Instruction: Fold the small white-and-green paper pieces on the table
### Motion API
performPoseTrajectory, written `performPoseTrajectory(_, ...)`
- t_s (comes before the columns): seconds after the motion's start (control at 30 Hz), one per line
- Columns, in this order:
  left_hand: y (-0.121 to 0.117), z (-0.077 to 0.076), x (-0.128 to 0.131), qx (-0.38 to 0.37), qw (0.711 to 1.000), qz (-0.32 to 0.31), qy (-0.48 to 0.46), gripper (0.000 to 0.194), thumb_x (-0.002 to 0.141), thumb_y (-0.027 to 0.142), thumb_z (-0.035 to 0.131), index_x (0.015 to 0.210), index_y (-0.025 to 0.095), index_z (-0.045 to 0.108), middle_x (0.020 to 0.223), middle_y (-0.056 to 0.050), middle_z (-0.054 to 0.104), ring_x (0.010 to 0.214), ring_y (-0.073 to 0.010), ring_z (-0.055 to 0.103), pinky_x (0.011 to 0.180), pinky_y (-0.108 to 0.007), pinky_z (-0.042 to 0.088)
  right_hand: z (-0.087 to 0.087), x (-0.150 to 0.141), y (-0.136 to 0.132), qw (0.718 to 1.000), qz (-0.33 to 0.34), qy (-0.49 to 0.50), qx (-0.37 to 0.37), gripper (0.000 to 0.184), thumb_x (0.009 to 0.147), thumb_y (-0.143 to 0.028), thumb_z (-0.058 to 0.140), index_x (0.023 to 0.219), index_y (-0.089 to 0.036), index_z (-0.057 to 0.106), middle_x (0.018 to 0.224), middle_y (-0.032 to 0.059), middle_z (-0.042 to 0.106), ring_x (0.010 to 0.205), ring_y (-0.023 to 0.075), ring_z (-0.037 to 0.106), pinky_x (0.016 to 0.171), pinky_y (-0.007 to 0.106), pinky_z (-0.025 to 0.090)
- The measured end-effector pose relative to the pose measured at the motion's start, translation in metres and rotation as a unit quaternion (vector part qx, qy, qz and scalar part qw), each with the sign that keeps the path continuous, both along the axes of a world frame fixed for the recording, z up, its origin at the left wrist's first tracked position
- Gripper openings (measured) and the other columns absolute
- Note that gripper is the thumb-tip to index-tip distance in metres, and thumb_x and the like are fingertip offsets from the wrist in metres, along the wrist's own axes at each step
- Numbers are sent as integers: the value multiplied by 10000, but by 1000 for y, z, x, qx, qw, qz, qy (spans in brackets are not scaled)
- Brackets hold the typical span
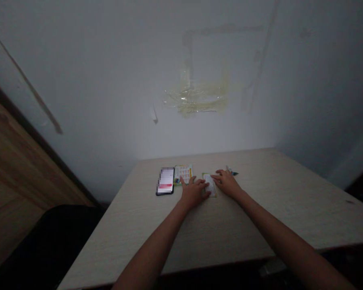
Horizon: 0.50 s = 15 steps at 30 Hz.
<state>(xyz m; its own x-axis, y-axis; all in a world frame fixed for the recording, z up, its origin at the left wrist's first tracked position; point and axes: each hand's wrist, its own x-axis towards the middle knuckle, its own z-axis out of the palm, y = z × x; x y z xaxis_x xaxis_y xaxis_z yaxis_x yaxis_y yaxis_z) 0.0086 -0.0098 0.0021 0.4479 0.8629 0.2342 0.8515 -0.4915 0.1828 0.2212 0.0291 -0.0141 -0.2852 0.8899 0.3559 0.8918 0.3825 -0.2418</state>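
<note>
A small printed paper slip (210, 186) with a greenish-yellow edge lies flat on the wooden table (245, 225). My left hand (194, 193) rests with spread fingers, its fingertips on the slip's left side. My right hand (228, 184) reaches in from the other side, fingers stretched out, with fingertips touching the slip's upper right edge. Just beyond the left hand is a colourful printed sheet (184, 173), partly covered by that hand's fingers. Behind my right hand, a small white and green item (233, 172) is partly hidden, and its kind is unclear.
A phone (166, 181) with its screen lit lies left of the printed sheet. The table's far edge meets a pale wall (109, 100) with peeling clear tape (196, 98). A dark chair-like shape (57, 241) and a wooden panel (12, 161) stand at the left.
</note>
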Motion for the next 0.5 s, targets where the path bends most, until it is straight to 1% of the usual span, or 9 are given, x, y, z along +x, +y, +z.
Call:
performPoseTrajectory(0.07, 0, 0, 0, 1, 1000, -2, 0, 423, 880, 584, 513, 1279, 451, 551, 1372, 43, 575, 1367, -345, 339, 1008, -826, -85, 3, -3, -3, 999, -13, -29, 4, 365, 926, -283, 499, 1264, -292, 636, 1261, 100, 572, 1132, 256, 507, 1028, 427, 348)
performPoseTrajectory(0.2, 1, -1, -1, -3, 1000, -3, 3, 435, 879, 586, 512, 1294, 456, 538, 1387, 41, 562, 1370, -347, 336, 1014, -827, -64, 6, -7, -6, 998, -30, -57, -1, 386, 928, -283, 483, 1292, -288, 611, 1277, 101, 562, 1126, 256, 497, 1013, 396, 335)
performPoseTrajectory(0.33, 0, 0, -1, -4, 1000, -1, 8, 434, 881, 589, 508, 1295, 461, 535, 1390, 44, 557, 1372, -345, 335, 1018, -826, -53, 6, -9, -7, 998, -39, -58, -4, 404, 928, -279, 463, 1312, -287, 588, 1280, 103, 549, 1126, 265, 488, 995, 392, 332)
performPoseTrajectory(0.5, -1, 0, -1, -5, 1000, -1, -2, 422, 889, 576, 505, 1294, 461, 535, 1389, 44, 558, 1370, -340, 337, 1012, -824, -77, 5, -12, -7, 997, -49, -60, -5, 412, 923, -271, 451, 1315, -275, 580, 1275, 113, 541, 1124, 274, 478, 981, 407, 329)
